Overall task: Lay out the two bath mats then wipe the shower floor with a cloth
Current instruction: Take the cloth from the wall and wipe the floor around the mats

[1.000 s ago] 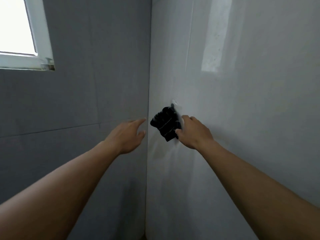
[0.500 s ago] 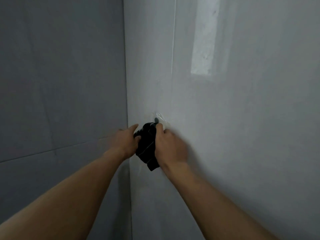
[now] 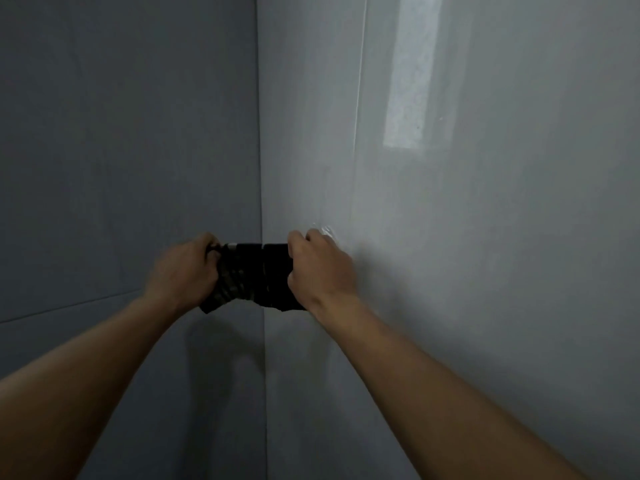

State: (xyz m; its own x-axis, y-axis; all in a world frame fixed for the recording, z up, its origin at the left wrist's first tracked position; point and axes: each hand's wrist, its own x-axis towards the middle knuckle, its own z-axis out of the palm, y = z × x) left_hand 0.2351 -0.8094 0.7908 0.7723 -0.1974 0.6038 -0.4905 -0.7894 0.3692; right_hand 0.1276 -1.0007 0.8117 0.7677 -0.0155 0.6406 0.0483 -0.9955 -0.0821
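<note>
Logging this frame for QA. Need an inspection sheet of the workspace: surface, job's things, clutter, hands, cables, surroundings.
Surface: shower floor not in view; only two walls meeting at a corner.
Job's things: dark cloth held up in front of the corner, stretched between both hands; bath mats not in view.
Clutter: nothing seen.
Hands: left hand grips the cloth's left end; right hand grips its right end.
Cables: nothing seen.
Surroundings: matte grey tiled left wall; glossy right wall with a bright reflection and a small clear fitting beside the right hand, maybe a hook.
</note>
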